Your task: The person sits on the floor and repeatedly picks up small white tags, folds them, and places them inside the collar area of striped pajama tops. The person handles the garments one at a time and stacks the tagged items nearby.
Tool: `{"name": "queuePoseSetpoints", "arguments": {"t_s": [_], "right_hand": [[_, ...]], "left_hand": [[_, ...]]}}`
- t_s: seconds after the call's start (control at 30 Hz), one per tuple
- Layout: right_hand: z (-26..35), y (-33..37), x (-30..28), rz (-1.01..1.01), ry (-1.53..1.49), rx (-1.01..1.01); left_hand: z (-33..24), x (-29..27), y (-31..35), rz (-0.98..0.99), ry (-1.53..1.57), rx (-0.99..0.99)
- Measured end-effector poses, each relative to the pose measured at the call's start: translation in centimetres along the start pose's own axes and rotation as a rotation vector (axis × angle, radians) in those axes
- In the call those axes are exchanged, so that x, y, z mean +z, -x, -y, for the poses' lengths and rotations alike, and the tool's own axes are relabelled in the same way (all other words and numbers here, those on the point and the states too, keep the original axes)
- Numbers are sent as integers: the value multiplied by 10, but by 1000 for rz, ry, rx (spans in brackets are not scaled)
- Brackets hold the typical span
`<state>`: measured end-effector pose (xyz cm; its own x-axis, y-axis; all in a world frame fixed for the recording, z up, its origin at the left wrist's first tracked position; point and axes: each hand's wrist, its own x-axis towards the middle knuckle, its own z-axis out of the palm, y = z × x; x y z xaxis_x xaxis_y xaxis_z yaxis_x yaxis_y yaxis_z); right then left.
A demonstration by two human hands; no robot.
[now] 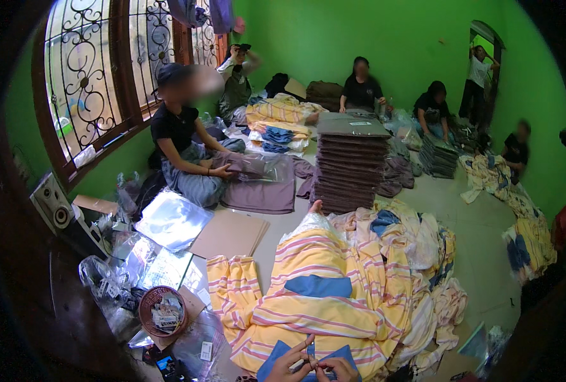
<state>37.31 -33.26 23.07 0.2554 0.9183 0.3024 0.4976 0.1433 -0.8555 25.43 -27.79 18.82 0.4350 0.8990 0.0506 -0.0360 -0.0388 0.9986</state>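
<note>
A yellow garment (321, 318) with white and reddish stripes is spread over my outstretched leg, and a bare foot shows beyond its far end. Blue cloth (273, 356) like a collar forms its near end, and a blue panel (319, 286) crosses it farther up. Over the near blue part, my left hand (288, 365) has its index finger stretched forward and its other fingertips closed. Close beside it, my right hand (338, 369) is pinched, its fingertips meeting those of the left. Whatever sits between the fingertips is too small to make out.
Crumpled striped garments (417, 248) lie to the right. A tall stack of folded dark brown cloth (350, 165) stands ahead. Clear plastic sleeves (173, 219), brown cardboard (229, 233) and a basket with labels (162, 311) are at left. Several people sit around; one (191, 137) handles bagged cloth.
</note>
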Motion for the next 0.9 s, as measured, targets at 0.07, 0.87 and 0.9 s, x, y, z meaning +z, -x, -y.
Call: {"name": "queuePoseSetpoints", "arguments": {"t_s": [0.07,0.87,0.9], "right_hand": [[1,-1,-2,9,38,-63],[-14,8,-18,264,-238,266],[-16,8,-18,235,-198,250]], "left_hand": [[0,-2,-1,12,45,-34],[14,-3,10,84,-156,169],[17,-4,10,106,-152,173]]}}
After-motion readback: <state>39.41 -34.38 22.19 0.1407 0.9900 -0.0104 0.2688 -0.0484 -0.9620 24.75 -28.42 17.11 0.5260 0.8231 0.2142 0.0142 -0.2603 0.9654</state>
